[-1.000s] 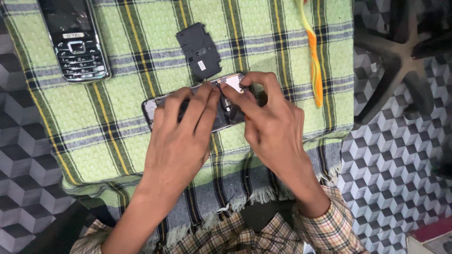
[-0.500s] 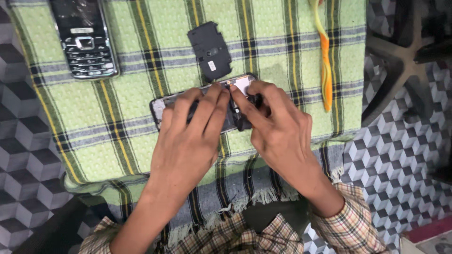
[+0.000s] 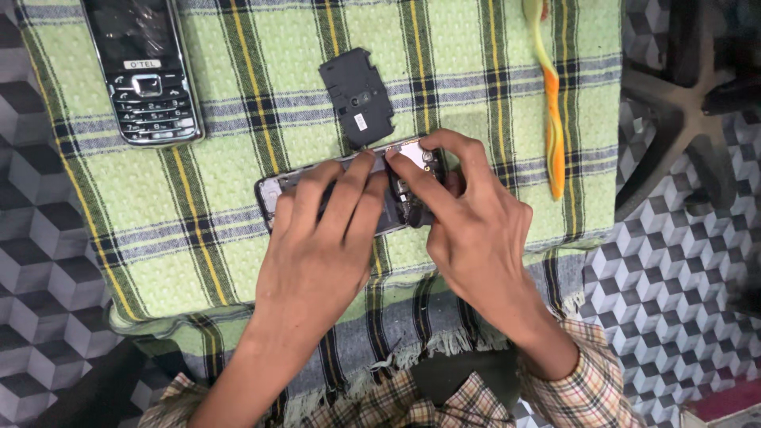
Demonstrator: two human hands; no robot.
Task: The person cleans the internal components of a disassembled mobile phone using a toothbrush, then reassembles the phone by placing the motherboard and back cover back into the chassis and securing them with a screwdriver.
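Note:
A dark opened phone body (image 3: pixel 273 192) lies across a green checked cloth (image 3: pixel 238 103). My left hand (image 3: pixel 321 246) presses down on its middle with the fingers spread over it. My right hand (image 3: pixel 472 230) grips the phone's right end, thumb and forefinger pinching at the exposed metal part (image 3: pixel 418 150). Much of the phone is hidden under both hands. Just above my fingers sits a black plastic back piece (image 3: pixel 357 95).
A black keypad phone (image 3: pixel 143 71) lies at the cloth's top left. An orange and green tool (image 3: pixel 551 103) lies along the right side. Beyond the cloth's right edge stands a dark chair base (image 3: pixel 682 111) on a cube-patterned floor (image 3: pixel 47 261).
Both hands stay on the opened phone; my fingers have shifted slightly on it. The view has drifted a little, so the cloth and phones sit further right in the picture.

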